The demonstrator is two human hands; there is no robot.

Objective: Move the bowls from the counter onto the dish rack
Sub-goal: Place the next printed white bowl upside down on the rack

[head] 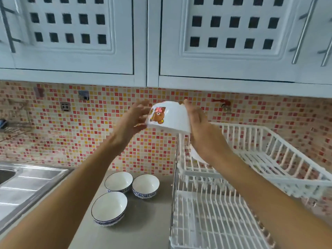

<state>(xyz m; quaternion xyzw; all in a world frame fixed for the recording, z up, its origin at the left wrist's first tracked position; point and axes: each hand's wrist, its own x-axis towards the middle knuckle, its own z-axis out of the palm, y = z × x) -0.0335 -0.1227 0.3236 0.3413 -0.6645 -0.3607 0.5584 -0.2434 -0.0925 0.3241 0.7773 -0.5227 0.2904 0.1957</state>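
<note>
A white bowl with a bear picture point(170, 116) is held upside down in the air, just left of the top tier of the white dish rack point(280, 159). My left hand point(133, 118) presses its left side and my right hand point(199, 123) its right side. Three white bowls with blue patterned rims stand upright on the grey counter point(143, 221): one at the back left point(118, 181), one at the back right point(145, 186) and one in front point(109, 208). Behind my right wrist, part of another white dish point(196, 156) shows in the rack's top tier.
The rack's lower tier point(212, 218) reaches toward me on the right. A steel sink point(27, 186) lies at the left. White wall cabinets point(143, 42) hang low overhead, above a mosaic tile wall with a red tap point(222, 103).
</note>
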